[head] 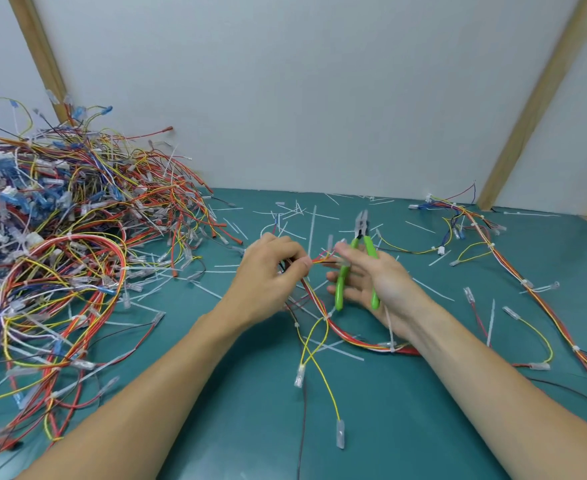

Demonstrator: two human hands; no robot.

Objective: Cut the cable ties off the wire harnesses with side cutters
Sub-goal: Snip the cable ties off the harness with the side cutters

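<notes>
Spanning both hands, perhaps red-yellow harness [319, 259]

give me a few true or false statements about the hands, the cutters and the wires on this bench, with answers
1. The side cutters have green handles. True.
2. The left hand holds the cutters. False: they are in the right hand; the left hand pinches the wire harness.
3. The big pile of harnesses lies on the person's left. True.
4. The tabletop is bare wood. False: it is a teal mat strewn with white cut tie pieces.
5. The cutter tips point away from the person, toward the wall. True.
</notes>
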